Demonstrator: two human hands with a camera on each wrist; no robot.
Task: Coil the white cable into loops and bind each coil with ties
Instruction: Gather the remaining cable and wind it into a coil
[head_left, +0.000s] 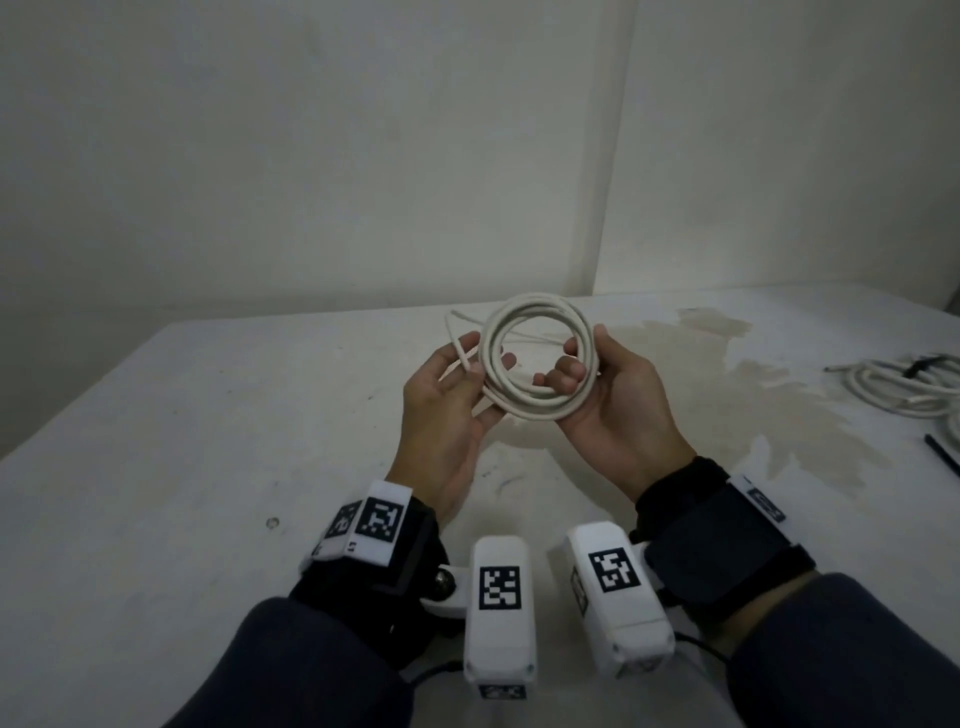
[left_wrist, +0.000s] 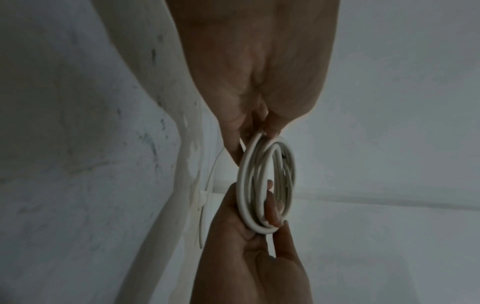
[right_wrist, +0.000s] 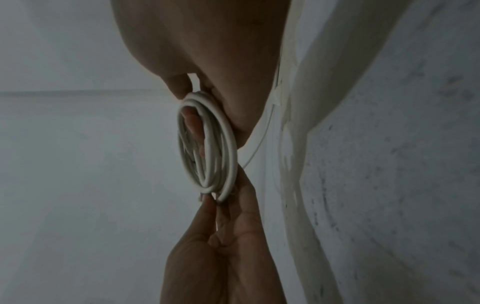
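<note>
The round coil of white plastic cable (head_left: 537, 358) hangs above the stained white tabletop (head_left: 208, 415), left hand (head_left: 447, 410) and right hand (head_left: 613, 400) each curled around opposite sides.

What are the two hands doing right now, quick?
Left hand: grips the left side of the white cable coil.
Right hand: grips the coil's right side, fingers curled through it.

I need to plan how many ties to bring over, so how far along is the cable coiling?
One bundle of white cable lies at the table's right edge, already bound with a dark tie. In hand: a white coil, held by the left hand and right hand, with no tie visible. Left: binding it, perhaps with the thin white tie behind it.
</note>
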